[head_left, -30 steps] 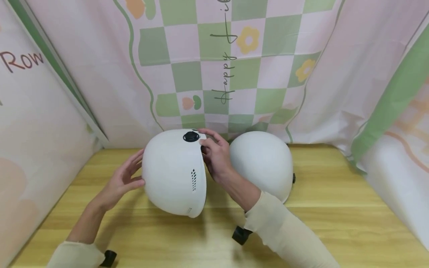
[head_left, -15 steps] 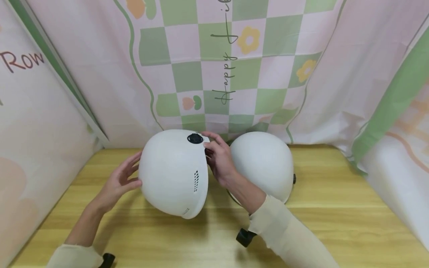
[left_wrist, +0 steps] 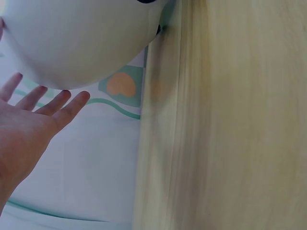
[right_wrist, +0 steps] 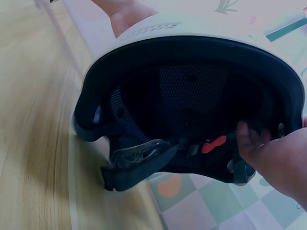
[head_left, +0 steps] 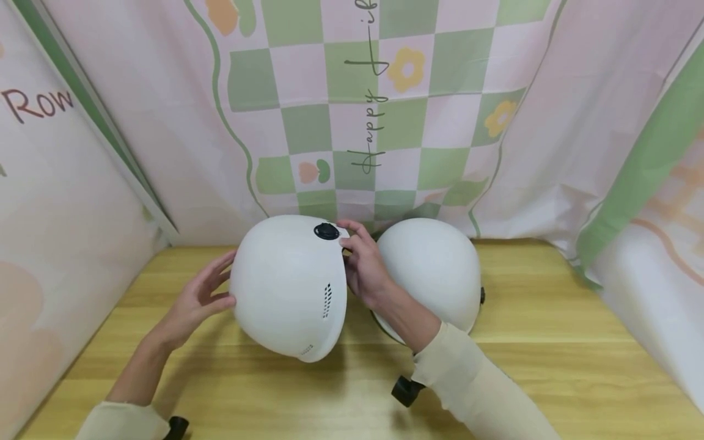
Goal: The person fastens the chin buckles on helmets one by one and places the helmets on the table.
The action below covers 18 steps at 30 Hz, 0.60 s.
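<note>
A white helmet (head_left: 286, 284) is held tilted above the wooden table, its opening turned to the right. My left hand (head_left: 200, 299) touches its rounded left side with spread, nearly straight fingers; in the left wrist view the fingertips of that hand (left_wrist: 33, 120) meet the shell (left_wrist: 81, 43). My right hand (head_left: 365, 263) grips the rim near the round black knob (head_left: 327, 231). Seen in the right wrist view, the right hand (right_wrist: 278, 158) has its thumb or fingers inside the rim, beside the dark lining, black straps and a red buckle piece (right_wrist: 214, 144).
A second white helmet (head_left: 429, 269) rests on the wooden table (head_left: 528, 366), just right of my right hand and partly behind that forearm. A patterned curtain (head_left: 352, 122) hangs along the back edge, with more cloth at both sides.
The held helmet has shifted slightly right and turned a little, so its black knob and vent slots sit farther right. My right hand has moved right with the rim; my left hand stays against the shell.
</note>
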### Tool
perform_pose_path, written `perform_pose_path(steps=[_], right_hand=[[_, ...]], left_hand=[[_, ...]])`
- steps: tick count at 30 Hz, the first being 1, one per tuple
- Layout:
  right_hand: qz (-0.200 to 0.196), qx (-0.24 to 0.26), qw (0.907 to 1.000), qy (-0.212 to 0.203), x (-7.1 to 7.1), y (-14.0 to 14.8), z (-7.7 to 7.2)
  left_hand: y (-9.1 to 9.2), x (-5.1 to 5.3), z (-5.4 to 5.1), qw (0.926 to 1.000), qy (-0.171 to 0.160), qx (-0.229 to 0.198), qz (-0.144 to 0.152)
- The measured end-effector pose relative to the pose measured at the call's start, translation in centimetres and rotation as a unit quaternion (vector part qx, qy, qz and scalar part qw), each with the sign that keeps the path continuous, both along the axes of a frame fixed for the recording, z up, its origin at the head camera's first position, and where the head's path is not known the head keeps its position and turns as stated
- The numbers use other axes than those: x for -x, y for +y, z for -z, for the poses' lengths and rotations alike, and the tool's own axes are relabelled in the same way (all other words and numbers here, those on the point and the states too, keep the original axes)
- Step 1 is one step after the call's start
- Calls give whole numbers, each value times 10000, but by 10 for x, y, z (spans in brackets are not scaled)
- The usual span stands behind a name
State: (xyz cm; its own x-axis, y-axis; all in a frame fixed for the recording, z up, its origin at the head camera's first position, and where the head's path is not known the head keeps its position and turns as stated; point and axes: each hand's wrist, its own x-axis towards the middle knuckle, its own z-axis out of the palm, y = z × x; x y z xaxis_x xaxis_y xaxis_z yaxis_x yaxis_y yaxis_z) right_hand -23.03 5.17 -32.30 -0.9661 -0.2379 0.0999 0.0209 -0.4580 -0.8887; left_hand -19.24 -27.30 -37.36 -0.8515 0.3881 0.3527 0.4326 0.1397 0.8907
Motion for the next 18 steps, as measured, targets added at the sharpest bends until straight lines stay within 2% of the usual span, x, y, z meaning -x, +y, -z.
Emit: perform_pose_path(steps=[9, 12, 18], right_hand=[[269, 207, 9994, -113, 3, 4, 8], [225, 46, 9997, -58, 4, 8, 12], [-251, -433, 9984, 257, 4, 15, 17]], left_hand=[[0, -1, 4, 9984, -294, 223, 425], [-1, -2, 5, 9983, -381, 184, 391], [-1, -3, 5, 9989, -424, 153, 157]])
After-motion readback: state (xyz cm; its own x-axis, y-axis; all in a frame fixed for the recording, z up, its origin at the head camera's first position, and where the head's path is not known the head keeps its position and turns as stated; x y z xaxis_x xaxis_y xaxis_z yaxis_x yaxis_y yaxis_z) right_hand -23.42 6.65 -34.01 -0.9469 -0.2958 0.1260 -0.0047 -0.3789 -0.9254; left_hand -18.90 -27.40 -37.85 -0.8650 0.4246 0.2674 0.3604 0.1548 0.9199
